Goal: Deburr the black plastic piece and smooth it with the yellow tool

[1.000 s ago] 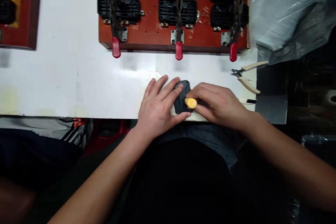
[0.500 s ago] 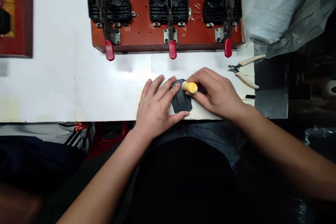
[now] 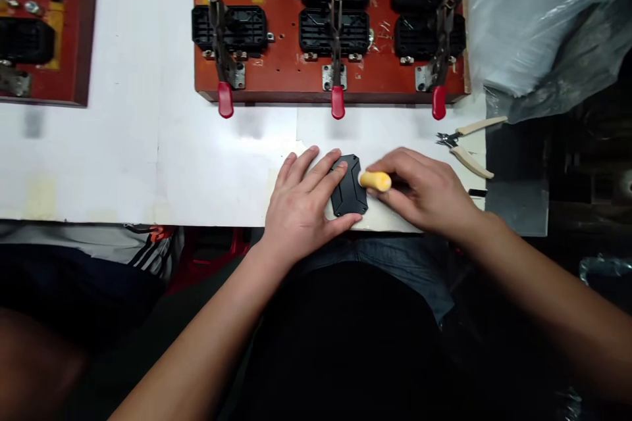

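My left hand (image 3: 303, 207) lies flat with its fingers spread, pressing on a black plastic cover (image 3: 351, 187) at the front of the white table. Raised lines and cut corners with small holes show on the cover. My right hand (image 3: 424, 187) is closed around a small tool with a yellow handle (image 3: 376, 181), held at the cover's right edge. The handle points towards the camera. Its working end is hidden, so I cannot tell the tool's exact kind or whether it touches the cover.
Beyond my hands stands a red-brown fixture board (image 3: 276, 82) with several black plastic parts under red-handled toggle clamps (image 3: 338, 102). Side cutters (image 3: 467, 145) lie at right, near plastic bags (image 3: 533, 33). Another fixture (image 3: 79, 33) is at left. A person's leg (image 3: 39, 362) shows lower left.
My right hand and the yellow-handled tool have moved from the cover's upper right corner down along its right edge. My left hand keeps its hold. The whole view has shifted slightly.
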